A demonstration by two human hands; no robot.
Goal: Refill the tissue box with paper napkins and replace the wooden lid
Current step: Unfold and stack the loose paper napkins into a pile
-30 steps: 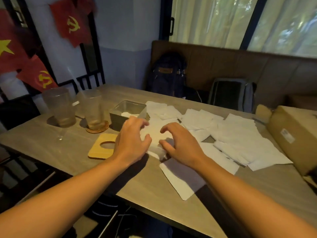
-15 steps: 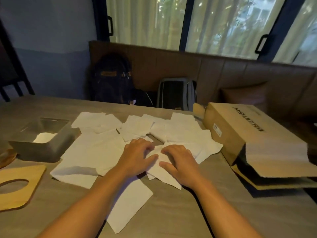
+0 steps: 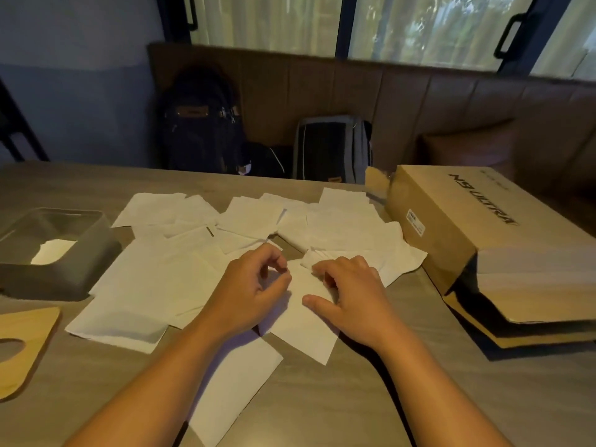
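Gathering step: the left hand (image 3: 254,295) pinches the napkins (image 3: 154,285) strewn on the surface (image 3: 419,398), while the right hand (image 3: 351,291) curls onto them (grip unclear). The box (image 3: 106,233) sits open at far left, its lid (image 3: 29,337) beside it. Next, square a stack and carry it left.

scattered napkins (image 3: 154,285) cover table centre, cardboard box (image 3: 467,233) blocks right, tissue box (image 3: 54,282) left

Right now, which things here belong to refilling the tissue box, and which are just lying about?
For the job: napkins, tissue box, wooden lid, left hand and right hand, both on the napkins.

Lying about: cardboard box, black backpack, grey backpack.
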